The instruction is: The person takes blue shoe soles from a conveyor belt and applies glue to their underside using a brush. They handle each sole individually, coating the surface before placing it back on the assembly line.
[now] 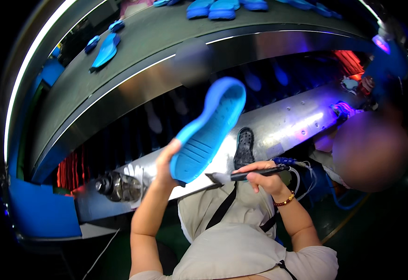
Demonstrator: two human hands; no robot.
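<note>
My left hand [165,164] grips a blue shoe sole [204,135] by its lower end, fingers closed on the rim. The sole is tilted up above the metal bench, its hollow, grooved inner side showing. In my right hand [270,179] is a brush [239,177] with a black handle and pale bristles ending in a dark tip. The tip points left, just right of the sole's lower end and apart from it. Beyond the brush, a black sole [245,145] dotted with holes lies on the bench.
The narrow metal bench [278,123] runs across in front of me. A clear bottle with a dark cap [122,186] sits at its left end. Farther off, blue soles [222,9] lie on a dark conveyor belt [157,28]. Another person [369,151] is close on my right.
</note>
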